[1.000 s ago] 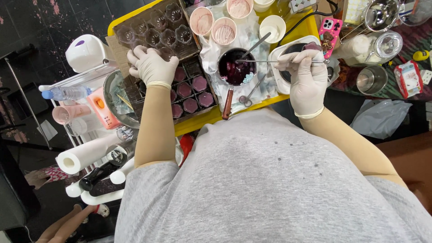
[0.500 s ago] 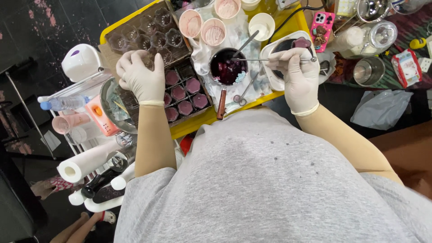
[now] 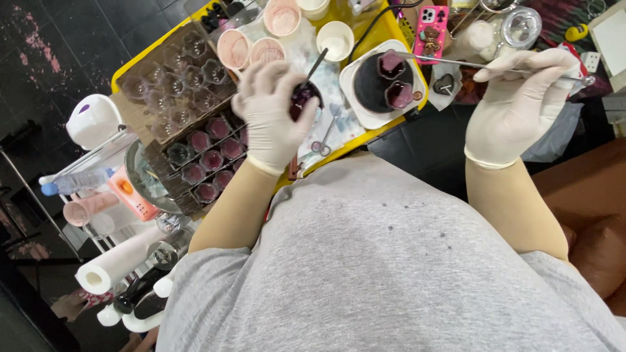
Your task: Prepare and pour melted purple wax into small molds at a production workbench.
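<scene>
While your left hand (image 3: 272, 112) grips the dark cup (image 3: 304, 99), your right hand (image 3: 516, 104) pinches a thin metal rod (image 3: 456, 62); 2 purple moulds (image 3: 394, 79) sit right of that cup, 3 pink cups (image 3: 261, 32) behind it.

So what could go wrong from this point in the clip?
The left hand holds a small cup of dark purple liquid above the tray of filled moulds; a tilt could spill it onto them or the scissors. The right hand holds a long thin rod that reaches over the round plate; a slip might knock the purple pieces or the pink phone.
</scene>
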